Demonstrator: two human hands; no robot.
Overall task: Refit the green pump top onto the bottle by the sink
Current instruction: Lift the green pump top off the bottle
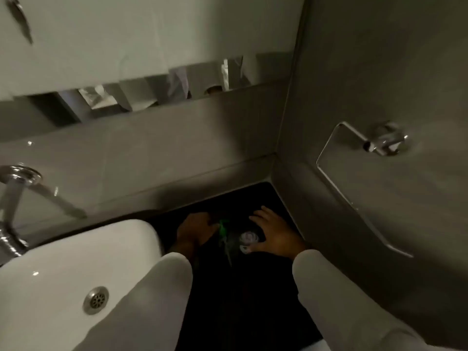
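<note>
A dark bottle with a pale round label stands on the black counter right of the sink, in dim light. My right hand wraps around the bottle from the right. The green pump top shows as a blurred green shape just left of the bottle's top, with a faint tube trailing down from it. My left hand is closed on the pump top. Whether the pump sits in the bottle's neck I cannot tell, as the spot is dark and blurred.
A white basin with a metal drain lies at the left, with a chrome tap above it. A chrome holder juts from the grey right wall. A mirror edge runs along the back wall.
</note>
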